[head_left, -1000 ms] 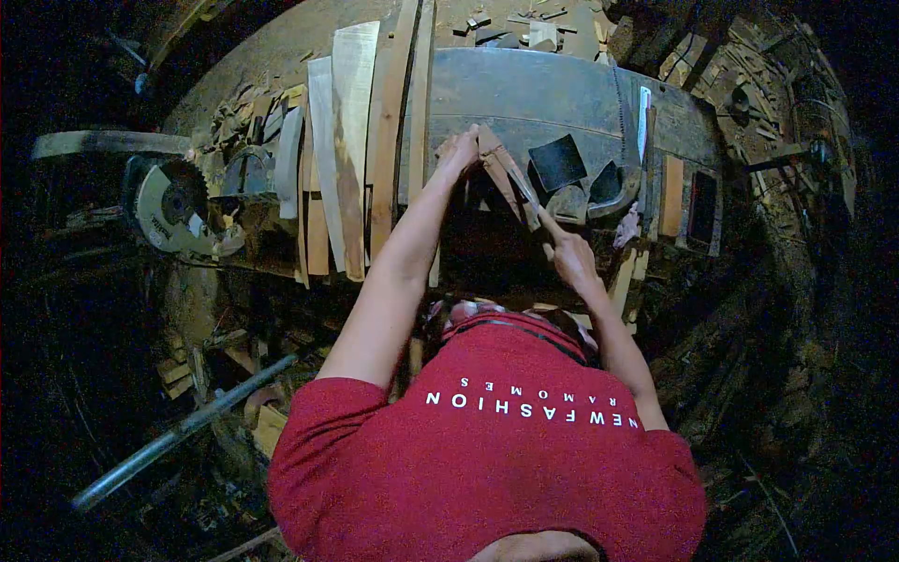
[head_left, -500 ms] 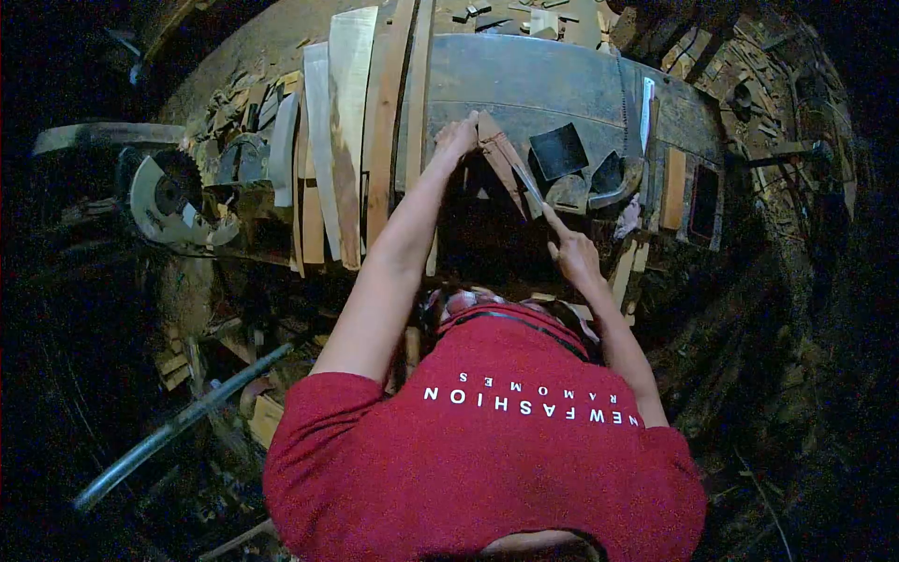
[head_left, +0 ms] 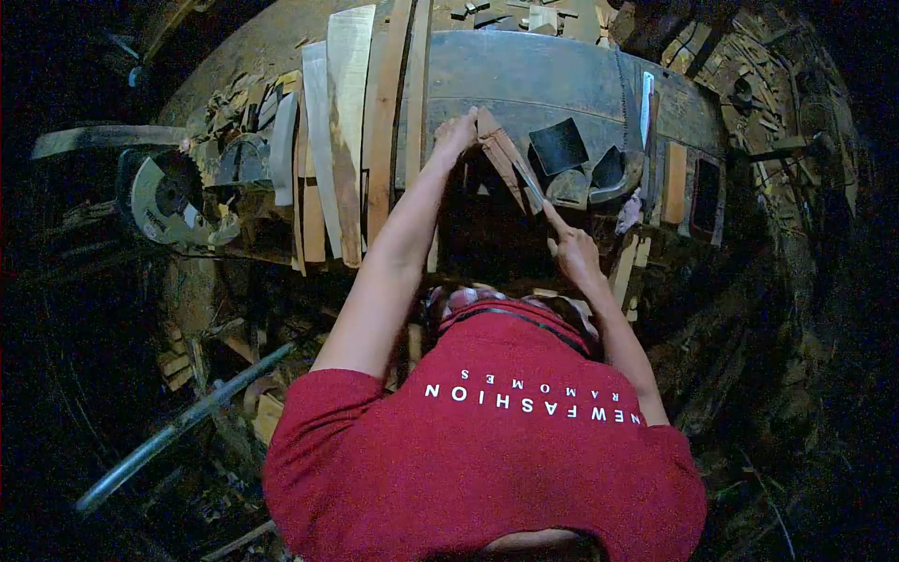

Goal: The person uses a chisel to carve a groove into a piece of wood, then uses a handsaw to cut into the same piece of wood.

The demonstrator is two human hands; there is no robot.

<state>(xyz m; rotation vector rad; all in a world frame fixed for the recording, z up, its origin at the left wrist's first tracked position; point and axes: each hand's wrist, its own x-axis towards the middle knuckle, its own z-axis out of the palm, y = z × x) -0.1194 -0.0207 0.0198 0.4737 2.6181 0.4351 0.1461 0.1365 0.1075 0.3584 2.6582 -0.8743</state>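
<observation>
My left hand [head_left: 456, 136] is closed at the upper end of a short reddish-brown piece of wood [head_left: 507, 155] with a split or groove along it. The wood slants down and right over the near edge of the bench. In my right hand [head_left: 574, 249] is a knife-like tool [head_left: 533, 183], its narrow metal blade lying along the right side of the wood. My right index finger stretches along the tool toward the blade, while the other fingers curl around the handle, which is mostly hidden. A dark square plate [head_left: 558, 147] lies just right of the blade.
Long planks [head_left: 384, 112] lie across the bench [head_left: 524, 75] to the left. Further left is a power saw [head_left: 169, 199] with a round blade. A curved piece [head_left: 613, 190], a light strip [head_left: 646, 108] and an orange-brown block [head_left: 674, 183] are at right. A metal pipe [head_left: 187, 421] slants at lower left.
The right hand and blade have shifted very slightly up along the wood. The left hand stays at the wood's upper end.
</observation>
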